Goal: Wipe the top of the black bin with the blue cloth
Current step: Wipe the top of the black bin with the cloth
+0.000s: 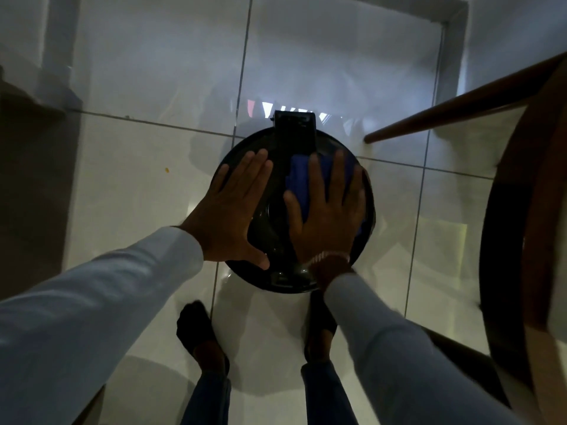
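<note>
Round black plastic bin lid [276,222] at frame centre: our right hand [328,216] presses flat, fingers spread, the blue cloth [302,179] on its right half; left hand [227,216] lies flat, open, bracing left.

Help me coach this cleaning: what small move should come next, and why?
Probably slide the right hand with the blue cloth leftward across the bin lid. The cloth covers only the lid's right side, while the left hand lies flat on the left part, seemingly steadying it.
</note>
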`<state>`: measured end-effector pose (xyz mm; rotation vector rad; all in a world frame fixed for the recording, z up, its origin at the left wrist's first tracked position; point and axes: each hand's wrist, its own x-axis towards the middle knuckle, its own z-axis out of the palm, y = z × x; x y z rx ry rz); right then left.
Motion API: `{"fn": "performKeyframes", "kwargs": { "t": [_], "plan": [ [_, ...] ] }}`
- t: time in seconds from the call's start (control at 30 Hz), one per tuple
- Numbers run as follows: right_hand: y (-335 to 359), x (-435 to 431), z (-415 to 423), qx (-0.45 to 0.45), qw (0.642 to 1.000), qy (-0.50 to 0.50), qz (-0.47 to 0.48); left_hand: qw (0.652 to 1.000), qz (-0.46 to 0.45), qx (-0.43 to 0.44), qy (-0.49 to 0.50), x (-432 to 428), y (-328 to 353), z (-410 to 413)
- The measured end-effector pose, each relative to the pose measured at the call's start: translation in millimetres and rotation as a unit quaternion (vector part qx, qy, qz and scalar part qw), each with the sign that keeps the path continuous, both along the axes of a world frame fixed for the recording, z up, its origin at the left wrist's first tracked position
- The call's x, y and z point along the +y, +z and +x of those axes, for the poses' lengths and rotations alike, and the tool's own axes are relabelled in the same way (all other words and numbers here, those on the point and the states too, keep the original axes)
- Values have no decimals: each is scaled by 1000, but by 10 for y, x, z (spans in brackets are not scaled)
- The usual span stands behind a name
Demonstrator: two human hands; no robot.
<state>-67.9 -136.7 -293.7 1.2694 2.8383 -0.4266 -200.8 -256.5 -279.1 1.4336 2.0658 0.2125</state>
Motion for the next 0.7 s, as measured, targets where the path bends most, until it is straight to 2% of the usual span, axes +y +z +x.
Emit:
{"fn": "performKeyframes", "kwargs": {
  "t": [0.17,0.3,0.37,0.5,0.6,0.7],
  "plan": [
    [-25,-525,592,-23,998,62,-10,1000,9,4,-4,3,17,-8],
    [31,-95,48,-1,1000,11,5,1000,12,9,-12,-15,-21,-11],
    [68,177,-358,13,1000,-18,-17,1000,15,2,-10,-23,-40,-9],
    [52,480,-896,-14,998,34,-57,1000,24,-7,3,-27,-81,4],
    [51,415,-722,-17,996,74,-39,999,28,-16,14,-32,-69,13],
    [76,290,-236,7,998,49,-25,999,30,-13,14,-30,-53,15]
  ]
}}
